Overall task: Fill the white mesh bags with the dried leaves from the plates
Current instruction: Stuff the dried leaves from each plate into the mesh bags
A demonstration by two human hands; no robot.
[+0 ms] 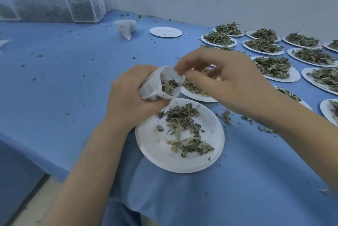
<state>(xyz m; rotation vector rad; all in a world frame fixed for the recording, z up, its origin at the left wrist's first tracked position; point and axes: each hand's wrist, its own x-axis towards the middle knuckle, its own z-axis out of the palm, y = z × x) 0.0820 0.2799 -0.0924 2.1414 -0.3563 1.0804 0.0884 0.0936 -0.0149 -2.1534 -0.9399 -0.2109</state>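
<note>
Soft blue cloth-covered surface (73,79), flecked dark green. Round white paper plate (151,145), ribbed rim; dried leaves (184,134) olive to dark green, some pale yellow. Small white mesh bag (155,86), faintly translucent.

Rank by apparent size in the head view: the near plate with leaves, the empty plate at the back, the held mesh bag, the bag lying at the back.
1. Near plate, though nearness inflates it.
2. Held mesh bag.
3-4. Empty plate and lying bag: too alike to rank.

Two bare forearms, no sleeves, no gloves.
Left hand (128,96) and right hand (228,83) without rings, watch or wristband; blue garment (120,214) at lap.
</note>
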